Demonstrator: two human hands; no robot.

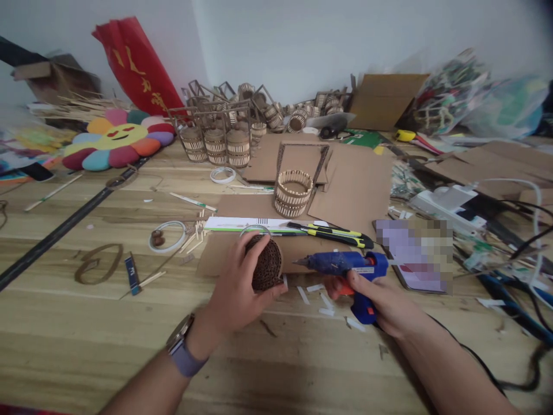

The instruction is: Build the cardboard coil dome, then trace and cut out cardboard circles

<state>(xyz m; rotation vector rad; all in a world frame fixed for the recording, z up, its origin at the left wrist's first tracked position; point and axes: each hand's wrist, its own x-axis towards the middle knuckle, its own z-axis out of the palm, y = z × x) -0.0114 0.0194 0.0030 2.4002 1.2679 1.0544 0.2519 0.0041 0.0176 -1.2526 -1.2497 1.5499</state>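
My left hand (pixel 242 279) is wrapped round a brown disc of coiled corrugated cardboard (pixel 268 265), its ridged face turned toward the right. In my right hand (pixel 384 302) is a blue glue gun (pixel 339 262), gripped by its handle with fingers at the orange trigger. The nozzle points left at the disc, with a small gap between them. Just beyond the hands stands a small slatted basket (pixel 294 193) with a tall cardboard handle. Two yellow-and-black utility knives (pixel 337 233) lie between the basket and the glue gun, near a white ruler-like strip (pixel 233 223).
Several finished small buckets (pixel 216 147) stand at the back left. A phone (pixel 410 253) and a white power strip (pixel 449 204) lie on the right, with cables around them. Cardboard sheets (pixel 358 178), white tape rings (pixel 167 236) and paper scraps (pixel 326 311) are spread over the table.
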